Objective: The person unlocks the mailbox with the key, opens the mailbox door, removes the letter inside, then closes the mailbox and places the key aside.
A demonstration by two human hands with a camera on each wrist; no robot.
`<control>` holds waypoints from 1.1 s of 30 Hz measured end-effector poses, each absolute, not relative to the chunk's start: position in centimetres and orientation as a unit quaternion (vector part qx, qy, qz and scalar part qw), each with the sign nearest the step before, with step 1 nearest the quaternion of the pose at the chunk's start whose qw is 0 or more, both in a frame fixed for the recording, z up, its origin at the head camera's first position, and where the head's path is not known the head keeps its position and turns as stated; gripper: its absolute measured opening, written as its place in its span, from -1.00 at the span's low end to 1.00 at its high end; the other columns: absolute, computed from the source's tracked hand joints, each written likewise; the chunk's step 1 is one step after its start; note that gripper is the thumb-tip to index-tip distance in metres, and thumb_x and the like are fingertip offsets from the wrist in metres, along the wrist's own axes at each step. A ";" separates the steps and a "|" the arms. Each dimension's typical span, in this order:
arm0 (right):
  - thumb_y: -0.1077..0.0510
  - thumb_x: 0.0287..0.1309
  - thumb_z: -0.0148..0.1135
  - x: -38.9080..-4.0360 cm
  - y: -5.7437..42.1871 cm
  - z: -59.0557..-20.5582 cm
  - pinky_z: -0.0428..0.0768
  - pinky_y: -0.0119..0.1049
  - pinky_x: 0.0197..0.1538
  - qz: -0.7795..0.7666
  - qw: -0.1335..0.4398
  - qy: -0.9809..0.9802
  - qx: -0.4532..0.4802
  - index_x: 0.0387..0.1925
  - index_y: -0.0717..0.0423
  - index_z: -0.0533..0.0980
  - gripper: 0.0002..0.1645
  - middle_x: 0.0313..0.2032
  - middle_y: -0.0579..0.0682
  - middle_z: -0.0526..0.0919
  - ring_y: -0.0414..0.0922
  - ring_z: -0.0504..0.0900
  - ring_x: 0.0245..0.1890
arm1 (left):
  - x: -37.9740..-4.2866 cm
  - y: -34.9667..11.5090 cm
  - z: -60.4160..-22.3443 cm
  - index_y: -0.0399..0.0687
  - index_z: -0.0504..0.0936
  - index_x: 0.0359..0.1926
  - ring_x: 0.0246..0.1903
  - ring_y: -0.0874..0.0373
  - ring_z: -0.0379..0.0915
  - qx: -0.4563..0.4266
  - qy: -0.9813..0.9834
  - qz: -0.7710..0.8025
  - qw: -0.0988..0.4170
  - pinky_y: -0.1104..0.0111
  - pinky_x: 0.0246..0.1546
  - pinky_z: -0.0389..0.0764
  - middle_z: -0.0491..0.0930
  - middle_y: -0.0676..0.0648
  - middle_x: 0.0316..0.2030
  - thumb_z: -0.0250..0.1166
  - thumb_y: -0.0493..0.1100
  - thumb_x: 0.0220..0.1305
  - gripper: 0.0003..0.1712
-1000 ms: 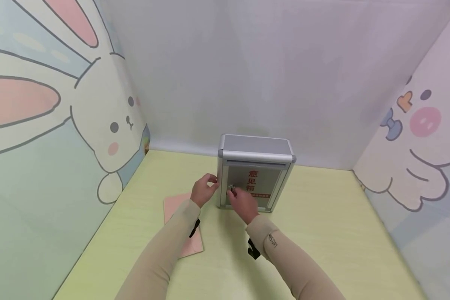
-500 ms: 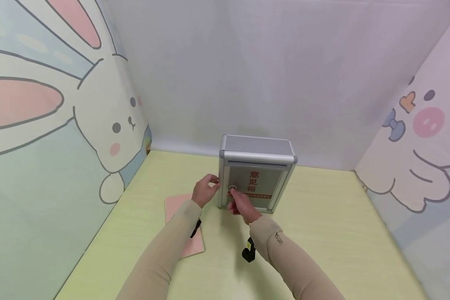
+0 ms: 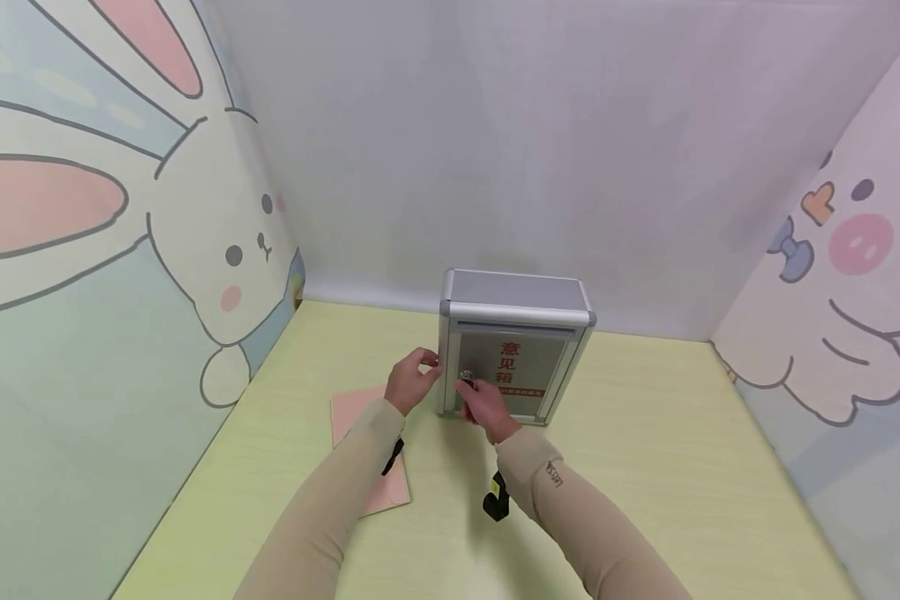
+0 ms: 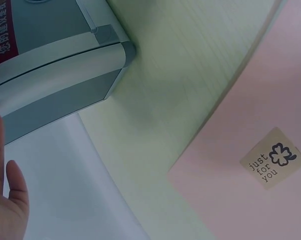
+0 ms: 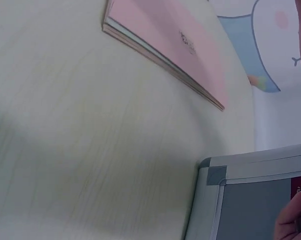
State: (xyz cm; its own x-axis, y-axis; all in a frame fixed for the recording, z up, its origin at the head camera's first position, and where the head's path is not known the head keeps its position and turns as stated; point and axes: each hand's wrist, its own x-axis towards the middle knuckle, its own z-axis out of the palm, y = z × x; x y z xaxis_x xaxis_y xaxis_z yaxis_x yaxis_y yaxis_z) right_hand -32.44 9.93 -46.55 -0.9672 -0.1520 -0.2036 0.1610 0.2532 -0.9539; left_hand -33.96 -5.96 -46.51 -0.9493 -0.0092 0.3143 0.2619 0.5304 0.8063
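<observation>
Aluminium box (image 3: 513, 346): silver-framed, upright near the back of the worktop (image 3: 645, 467), a slot under its top edge.
Box writing: red characters 意见箱 run down the front panel; the red strip below them is too small to read.
Lock (image 3: 465, 377): round and metal, at the left of the box front.
Right hand (image 3: 482, 402): fingers curled at the lock, pinching something there; what it is cannot be made out.
Left hand (image 3: 410, 382): at the box's left edge, fingers curled with the tips touching the frame; whether it grips the frame cannot be told.
Envelopes (image 3: 367, 450): pink, in a flat stack on the worktop left of the box, partly under the left forearm.
Sticker (image 4: 273, 158): cream square on the top envelope, printed "just for you" beside a clover.
Sleeve (image 3: 555, 479): beige; small dark print at the right wrist, unreadable.
Walls: cartoon rabbit (image 3: 225, 258) on the left, a pink-cheeked creature (image 3: 840, 275) on the right.
</observation>
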 end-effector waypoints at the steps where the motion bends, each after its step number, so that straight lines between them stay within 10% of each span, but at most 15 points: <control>1: 0.01 0.38 0.05 -32.4 9.9 -46.5 0.34 -0.35 -0.50 -0.604 0.121 0.787 0.000 -0.40 0.17 0.34 -0.67 -0.66 -0.07 0.39 -0.20 0.32 -0.66 | -34.0 -5.9 -46.5 -0.25 0.57 -0.16 -0.34 -0.04 0.56 -0.073 -0.864 -0.477 0.141 0.16 -0.29 0.53 0.66 -0.20 -0.23 0.29 -0.28 0.22 -0.82; 13: -0.15 0.26 0.12 -31.9 9.8 -45.8 0.12 -0.35 -0.72 -0.164 -0.087 0.978 -0.095 -0.42 0.19 0.54 -0.54 -0.78 -0.13 0.29 -0.24 0.18 -0.79 | -34.0 -5.8 -46.3 -0.24 0.58 -0.14 -0.34 -0.02 0.56 -0.063 -0.868 -0.475 0.128 0.16 -0.29 0.52 0.66 -0.19 -0.21 0.29 -0.25 0.24 -0.80; 18: -0.16 0.26 0.13 -31.8 10.0 -45.7 -0.01 -0.38 -0.75 -0.046 -0.161 0.975 -0.146 -0.77 0.01 0.19 -0.39 -0.84 -0.20 0.01 -0.28 0.02 -0.82 | -34.0 -5.8 -46.4 -0.24 0.58 -0.14 -0.33 -0.02 0.57 -0.067 -0.872 -0.466 0.133 0.16 -0.28 0.53 0.66 -0.18 -0.23 0.29 -0.26 0.23 -0.81; 33: -0.16 0.15 0.23 -31.4 9.9 -45.8 -0.10 -0.42 -0.77 0.017 -0.267 0.944 -0.193 -0.83 -0.04 -0.02 -0.26 -0.85 -0.22 -0.11 -0.32 -0.10 -0.82 | -34.0 -5.6 -46.3 -0.22 0.57 -0.13 -0.26 -0.06 0.58 -0.053 -0.881 -0.453 0.127 0.08 -0.15 0.51 0.67 -0.17 -0.21 0.27 -0.25 0.26 -0.81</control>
State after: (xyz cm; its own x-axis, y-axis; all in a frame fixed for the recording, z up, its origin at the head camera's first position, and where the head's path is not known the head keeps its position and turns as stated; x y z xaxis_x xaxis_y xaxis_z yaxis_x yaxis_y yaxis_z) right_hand -31.40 9.94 -45.83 -0.7823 -0.3738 0.4982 -0.3555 0.9248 0.1357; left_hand -34.05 -5.63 -46.31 -0.9623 -0.0210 0.2711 0.2081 0.5847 0.7841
